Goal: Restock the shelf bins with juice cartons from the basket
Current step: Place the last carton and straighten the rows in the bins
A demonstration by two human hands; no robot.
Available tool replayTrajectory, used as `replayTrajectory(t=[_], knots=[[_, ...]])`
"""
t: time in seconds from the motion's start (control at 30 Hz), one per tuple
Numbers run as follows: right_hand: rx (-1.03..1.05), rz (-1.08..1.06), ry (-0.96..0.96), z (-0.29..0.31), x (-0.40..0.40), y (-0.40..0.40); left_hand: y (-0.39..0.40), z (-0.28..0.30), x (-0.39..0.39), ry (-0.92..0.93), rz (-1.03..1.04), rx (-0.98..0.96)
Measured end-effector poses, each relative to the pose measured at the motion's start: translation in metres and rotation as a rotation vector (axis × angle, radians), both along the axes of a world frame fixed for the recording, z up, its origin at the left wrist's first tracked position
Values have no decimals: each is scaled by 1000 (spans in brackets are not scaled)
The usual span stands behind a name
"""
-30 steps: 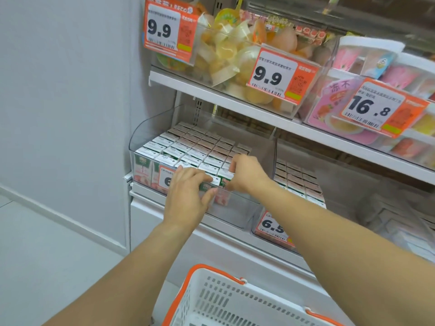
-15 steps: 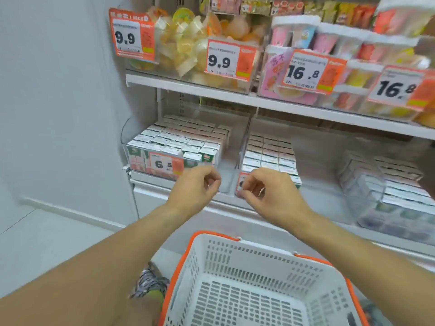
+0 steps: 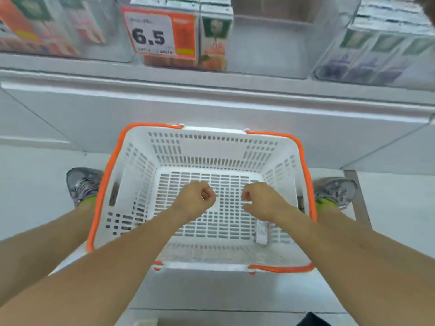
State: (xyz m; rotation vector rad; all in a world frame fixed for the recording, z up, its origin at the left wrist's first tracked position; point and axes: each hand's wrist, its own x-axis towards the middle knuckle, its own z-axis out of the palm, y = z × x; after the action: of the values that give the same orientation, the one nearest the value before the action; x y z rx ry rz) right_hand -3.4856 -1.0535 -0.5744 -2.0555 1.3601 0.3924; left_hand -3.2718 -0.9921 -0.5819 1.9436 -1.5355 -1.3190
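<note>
I look down into a white plastic basket (image 3: 211, 147) with orange handles, standing on the floor between my feet. One small juice carton (image 3: 261, 232) lies at its near right, partly hidden under my right forearm. My left hand (image 3: 195, 198) and my right hand (image 3: 261, 201) hover side by side over the basket's middle, fingers curled, holding nothing. Above, the shelf carries clear bins: the middle bin (image 3: 266, 43) has upright juice cartons (image 3: 214, 36) behind a 6.5 price tag (image 3: 160, 31).
A left bin (image 3: 47, 27) and a right bin (image 3: 376, 48) also hold cartons. The white base panel of the shelf unit (image 3: 211, 109) stands just behind the basket. My shoes (image 3: 82, 182) (image 3: 336, 189) flank the basket on the pale floor.
Both hands have left the shelf bin and dropped down over the basket. My view has tilted from the shelves down to the basket and floor.
</note>
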Motion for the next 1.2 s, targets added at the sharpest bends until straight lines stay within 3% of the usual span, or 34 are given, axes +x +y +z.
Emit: replayTrajectory(t=[0.1, 0.2, 0.33, 0.43, 0.53, 0.63, 0.7, 0.77, 1.0, 1.1, 1.2], knots=[[127, 80, 173, -39, -22, 1, -1, -43, -18, 0, -26, 133], [154, 314, 356, -65, -36, 1, -5, -73, -41, 73, -66, 290], [116, 538, 420, -84, -34, -5, -13, -102, -69, 84, -129, 447], [196, 474, 374, -90, -31, -12, -16, -109, -71, 89, -120, 526], [198, 313, 202, -87, -25, -22, -19, -103, -62, 154, 2, 629], [115, 105, -24, -66, -10, -22, -25, -78, -45, 524, 362, 762], [-7, 64, -159, -51, 3, -19, -34, -58, -33, 781, 512, 710], [-120, 20, -305, -22, 16, -12, -40, -29, -15, 812, 533, 522], [-162, -72, -593, 103, 28, -27, -63, 107, 54, 551, 120, 134], [-218, -146, -648, 148, 30, -34, -64, 168, 69, 454, 30, 37], [-146, -119, -737, 189, 39, -37, -64, 212, 75, 401, 17, -59]])
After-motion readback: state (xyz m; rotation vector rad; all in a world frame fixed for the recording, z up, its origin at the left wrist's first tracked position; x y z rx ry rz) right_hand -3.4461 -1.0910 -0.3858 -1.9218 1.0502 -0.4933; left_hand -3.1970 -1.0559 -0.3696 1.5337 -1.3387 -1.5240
